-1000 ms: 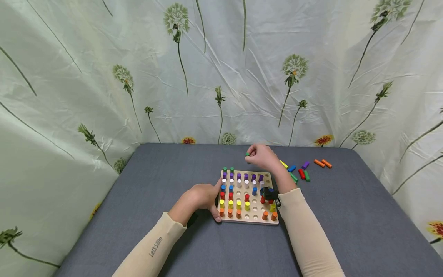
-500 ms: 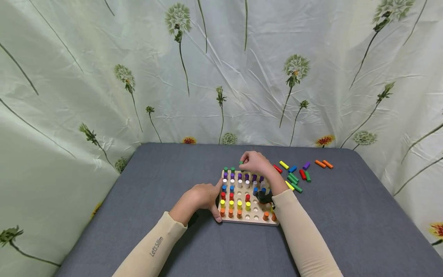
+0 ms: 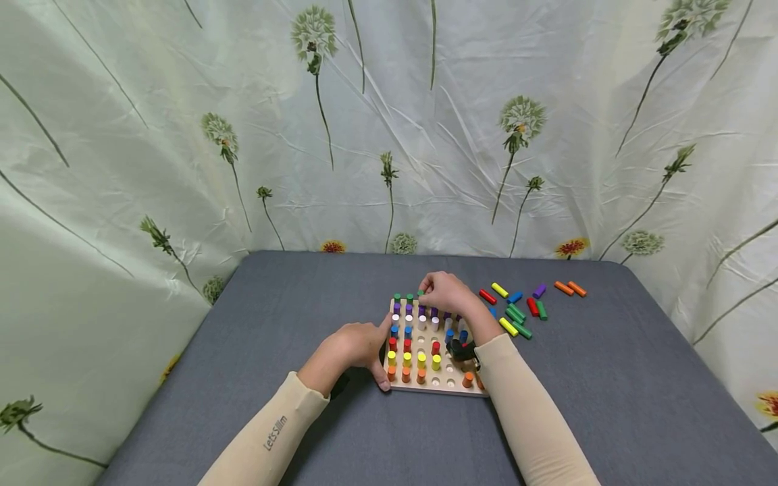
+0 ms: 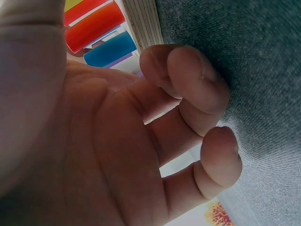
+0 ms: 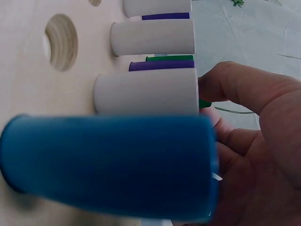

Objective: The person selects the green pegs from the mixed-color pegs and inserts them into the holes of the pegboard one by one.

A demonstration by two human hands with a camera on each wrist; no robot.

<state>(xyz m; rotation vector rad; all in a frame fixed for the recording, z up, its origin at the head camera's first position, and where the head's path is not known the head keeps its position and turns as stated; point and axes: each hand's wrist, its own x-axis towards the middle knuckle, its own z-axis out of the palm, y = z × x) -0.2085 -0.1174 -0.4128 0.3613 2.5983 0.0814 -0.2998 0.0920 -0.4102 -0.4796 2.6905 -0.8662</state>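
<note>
A wooden pegboard (image 3: 419, 389) lies on the grey cloth, with coloured pegs upright in rows by colour. My left hand (image 3: 358, 345) rests along its left edge, thumb by the front corner and index finger farther back. In the left wrist view, the other fingers (image 4: 202, 89) are bent over the cloth beside the board. My right hand (image 3: 448, 293) pinches a green peg (image 3: 421, 293) at the back row, right of two standing green pegs (image 3: 404, 298). In the right wrist view, white pegs (image 5: 150, 92) and a blue peg (image 5: 108, 165) largely hide the pinched peg.
Loose pegs lie right of the board: red (image 3: 488, 296), yellow (image 3: 508, 327), green (image 3: 515, 312), blue (image 3: 514, 297), purple (image 3: 539, 291) and orange (image 3: 563, 288) ones. A flower-printed curtain (image 3: 365, 135) hangs behind the table.
My right hand has carried the green peg leftward and down to the board's back row. More loose pegs show where the right arm was. The left hand has stayed at the edge.
</note>
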